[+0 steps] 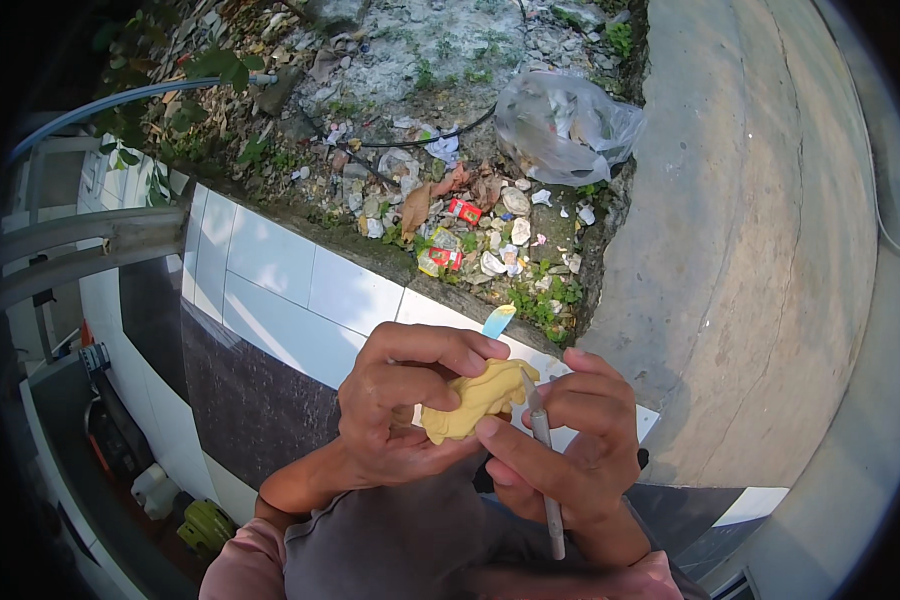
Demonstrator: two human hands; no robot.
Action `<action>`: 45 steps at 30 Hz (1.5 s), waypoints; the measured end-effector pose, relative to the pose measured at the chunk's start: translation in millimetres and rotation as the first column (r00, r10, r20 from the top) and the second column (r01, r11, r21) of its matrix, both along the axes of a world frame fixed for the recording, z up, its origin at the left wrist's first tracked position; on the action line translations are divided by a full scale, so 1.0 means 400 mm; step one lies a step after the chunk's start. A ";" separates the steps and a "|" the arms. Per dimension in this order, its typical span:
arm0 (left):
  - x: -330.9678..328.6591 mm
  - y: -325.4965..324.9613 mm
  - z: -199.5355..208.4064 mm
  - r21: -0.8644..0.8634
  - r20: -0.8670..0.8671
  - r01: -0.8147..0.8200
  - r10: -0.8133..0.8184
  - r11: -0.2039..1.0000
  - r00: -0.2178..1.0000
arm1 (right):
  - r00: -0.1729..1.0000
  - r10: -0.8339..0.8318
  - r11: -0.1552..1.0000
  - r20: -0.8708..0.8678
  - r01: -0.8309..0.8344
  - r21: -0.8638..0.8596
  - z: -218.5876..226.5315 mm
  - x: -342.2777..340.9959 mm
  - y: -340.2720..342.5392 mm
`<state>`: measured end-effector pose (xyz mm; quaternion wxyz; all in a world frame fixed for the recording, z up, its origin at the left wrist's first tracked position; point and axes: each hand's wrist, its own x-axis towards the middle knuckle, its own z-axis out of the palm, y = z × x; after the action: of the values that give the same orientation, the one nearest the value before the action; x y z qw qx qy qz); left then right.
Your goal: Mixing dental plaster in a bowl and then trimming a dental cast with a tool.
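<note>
A lump of yellow modelling clay (480, 402), folded and uneven on its surface, is gripped by my left hand (395, 400), thumb and fingers around its left side. My right hand (580, 440) holds a slim silver craft knife (541, 428) with its handle pointing down toward me. The knife's pointed blade rests at the upper right edge of the clay; whether it cuts in is too small to tell. My right thumb lies against the clay's lower right side. Just past my left fingertips shows a small blue and yellow piece (498, 320), whose kind I cannot make out.
White and dark floor tiles (280, 270) run under my hands. Beyond lies a rubble bed with litter, leaves and a clear plastic bag (568, 125). Concrete paving (725, 240) is at right. A metal rail (90, 240) and green tool (205, 525) are at left.
</note>
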<state>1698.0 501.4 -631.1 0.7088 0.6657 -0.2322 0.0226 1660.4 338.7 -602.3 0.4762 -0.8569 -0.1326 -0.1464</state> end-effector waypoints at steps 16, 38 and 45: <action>-0.014 -0.001 -0.027 -0.406 -0.573 -0.023 -0.235 0.914 0.785 | 0.878 -0.177 0.967 -0.444 0.073 -0.243 -0.472 -0.125 -0.077; -0.004 -0.013 -0.014 -0.180 -0.268 -0.032 -0.018 0.983 0.963 | 0.995 0.018 0.872 -0.097 0.032 0.488 -0.041 -0.001 -0.013; -0.002 -0.008 -0.012 -0.095 -0.161 -0.020 0.005 0.995 0.987 | 0.993 0.037 0.878 -0.112 0.021 0.477 -0.042 0.004 -0.004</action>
<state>1697.0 498.3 -635.7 0.7562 0.6320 -0.1686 -0.0156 1662.0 337.2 -619.2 0.6803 -0.7196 -0.0677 -0.1218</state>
